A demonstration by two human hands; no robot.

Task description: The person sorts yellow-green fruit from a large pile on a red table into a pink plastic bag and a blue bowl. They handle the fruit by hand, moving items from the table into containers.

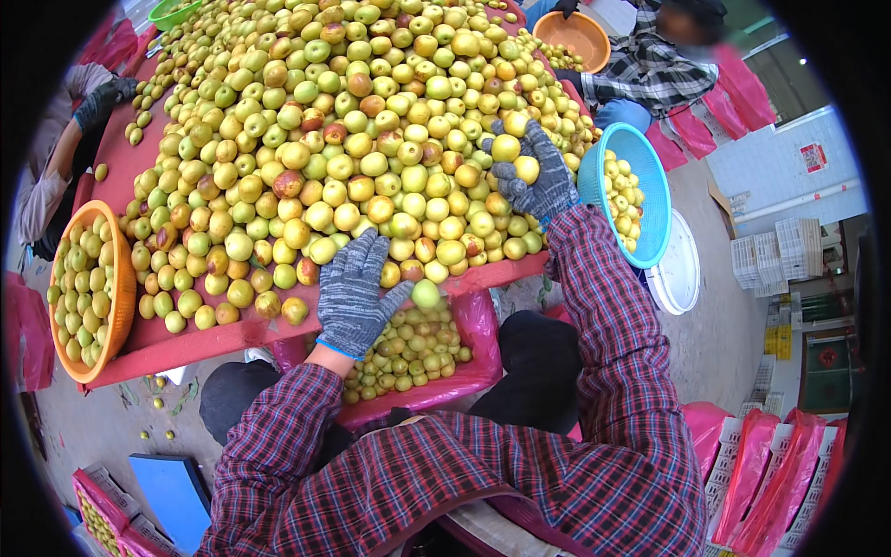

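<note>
A large heap of yellow-green jujube fruits (334, 167), some with red-brown patches, covers a red cloth-covered table (230, 341). My left hand (355, 289), in a grey knit glove, lies palm down at the table's near edge, against the fruits. Beside its thumb, a pale green fruit (425, 294) is at the edge, above a crate lined with pink plastic (484, 348) that holds many fruits. My right hand (536, 174), gloved alike, is palm up at the heap's right side with several yellow fruits (506, 147) in its curled fingers.
An orange basket of fruits (125, 299) stands at the table's left corner; a blue basket of fruits (592, 174) is beside my right forearm, near a white bucket (675, 271). Co-workers sit left (52, 160) and upper right (647, 69). A blue board (170, 498) and pink-lined crates (759, 473) are on the floor.
</note>
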